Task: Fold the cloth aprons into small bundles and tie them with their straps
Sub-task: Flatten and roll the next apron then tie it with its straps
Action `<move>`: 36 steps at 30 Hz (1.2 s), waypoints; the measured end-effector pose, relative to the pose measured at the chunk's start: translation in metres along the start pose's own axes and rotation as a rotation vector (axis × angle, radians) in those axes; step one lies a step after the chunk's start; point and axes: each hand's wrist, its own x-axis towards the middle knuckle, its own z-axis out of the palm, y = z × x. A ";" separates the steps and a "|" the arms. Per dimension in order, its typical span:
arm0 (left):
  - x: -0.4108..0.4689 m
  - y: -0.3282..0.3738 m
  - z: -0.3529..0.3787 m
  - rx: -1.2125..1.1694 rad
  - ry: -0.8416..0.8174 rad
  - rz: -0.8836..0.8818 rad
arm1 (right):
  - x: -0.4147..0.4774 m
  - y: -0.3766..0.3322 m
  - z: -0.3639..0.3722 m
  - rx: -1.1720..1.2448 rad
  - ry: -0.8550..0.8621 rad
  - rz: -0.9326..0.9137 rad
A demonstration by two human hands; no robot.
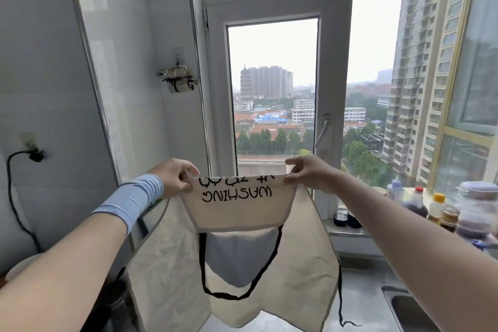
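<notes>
- Left forearm (67, 264), lower left of the frame: bare along the whole length that shows, from the frame edge up to the wrist.
- Wrist band (132, 201), left of centre: a wide tube of light blue stretch fabric wrapped round the left wrist, ribbed, with paler bands running around it and a darker edge on the forearm side.
- Left hand (175, 176), just past the band: bare.
- Right forearm (404, 237), lower right of the frame: bare, unsleeved.
- Right hand (310, 172), right of centre: bare.
</notes>
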 end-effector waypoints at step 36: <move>0.119 -0.063 0.273 0.309 -0.169 -0.346 | 0.073 0.216 0.133 -0.645 0.042 0.396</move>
